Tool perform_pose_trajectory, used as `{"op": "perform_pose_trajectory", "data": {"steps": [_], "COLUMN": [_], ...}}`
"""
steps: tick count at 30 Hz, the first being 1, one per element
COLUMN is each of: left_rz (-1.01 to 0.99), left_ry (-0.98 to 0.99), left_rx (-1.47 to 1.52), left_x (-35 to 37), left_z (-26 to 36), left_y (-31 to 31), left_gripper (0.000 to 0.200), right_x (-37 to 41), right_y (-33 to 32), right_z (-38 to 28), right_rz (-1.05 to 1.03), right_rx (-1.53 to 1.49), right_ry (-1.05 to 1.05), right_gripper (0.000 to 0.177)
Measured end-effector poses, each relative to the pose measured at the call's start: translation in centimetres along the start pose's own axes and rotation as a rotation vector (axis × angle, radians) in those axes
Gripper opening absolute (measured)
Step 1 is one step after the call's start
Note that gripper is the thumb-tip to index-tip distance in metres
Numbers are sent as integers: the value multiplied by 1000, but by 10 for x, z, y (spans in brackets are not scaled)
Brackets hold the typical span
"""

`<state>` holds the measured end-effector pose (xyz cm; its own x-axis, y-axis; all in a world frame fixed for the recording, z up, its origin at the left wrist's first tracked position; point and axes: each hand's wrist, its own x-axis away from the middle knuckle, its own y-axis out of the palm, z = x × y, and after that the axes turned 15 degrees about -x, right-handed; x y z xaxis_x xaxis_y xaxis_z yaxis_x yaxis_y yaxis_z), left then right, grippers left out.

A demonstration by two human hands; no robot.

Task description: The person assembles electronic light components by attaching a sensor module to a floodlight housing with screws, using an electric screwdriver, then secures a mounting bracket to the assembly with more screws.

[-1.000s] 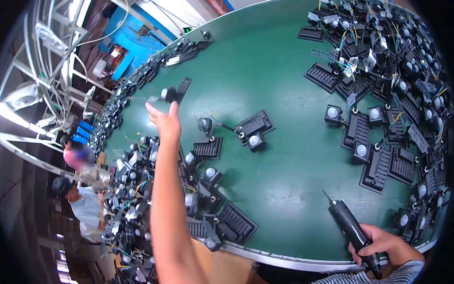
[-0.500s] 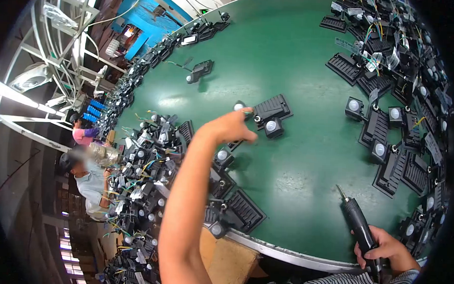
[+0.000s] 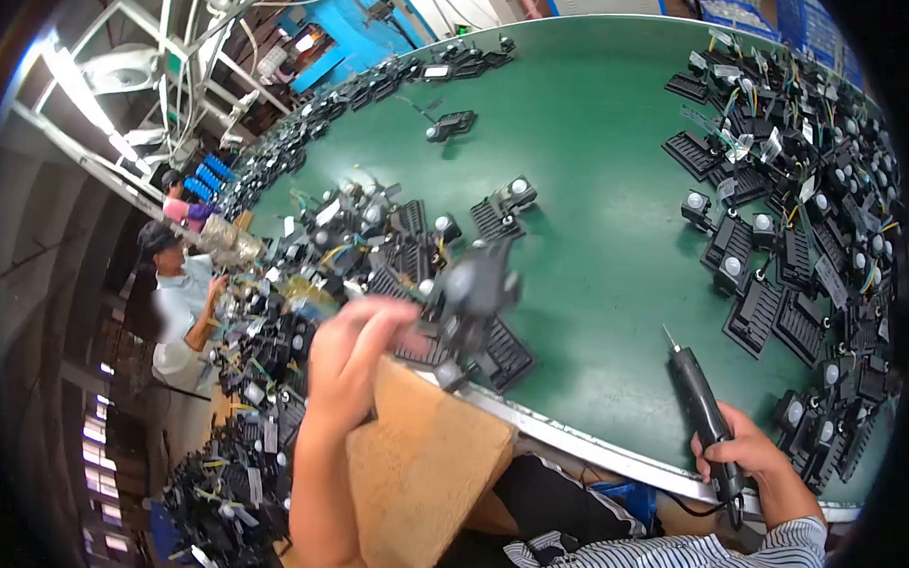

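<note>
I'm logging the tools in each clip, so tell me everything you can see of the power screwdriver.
The power screwdriver is long, slim and black, with a plastic-looking, roughly cylindrical body and a thin metallic bit at its front. The right hand grips its rear part. It slants, bit pointing away from the person, over the green table near the rim. The bit meets no lamp; whether the motor runs can't be told.
</note>
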<state>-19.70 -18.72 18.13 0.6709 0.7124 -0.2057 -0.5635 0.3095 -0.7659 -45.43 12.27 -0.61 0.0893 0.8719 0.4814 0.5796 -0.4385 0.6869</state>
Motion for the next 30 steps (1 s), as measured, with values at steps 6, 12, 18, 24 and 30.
{"op": "perform_pose_trajectory", "data": {"steps": [6,12,18,24,30], "left_rz": [322,420,559,404,874], "left_ry": [-330,-136,-141,-423,-907], "left_rx": [-197,-688,-546,-143,-1068], "left_x": [209,291,264,283,408], "left_z": [-42,-70,-93,-105,-217], "left_y": [-7,48,48,17,-63], "left_gripper": [14,11,12,21,24], "right_x": [-2,-11,-44,-51,-63], "right_y": [19,79,164,193,176], "right_z": [19,70,120,141,138], "right_rz": [54,-194,-426,-398,-376], "right_rx": [200,356,324,407,397], "right_ry": [-179,-334,-250,-189,-217], "right_gripper": [69,82,75,78,73]}}
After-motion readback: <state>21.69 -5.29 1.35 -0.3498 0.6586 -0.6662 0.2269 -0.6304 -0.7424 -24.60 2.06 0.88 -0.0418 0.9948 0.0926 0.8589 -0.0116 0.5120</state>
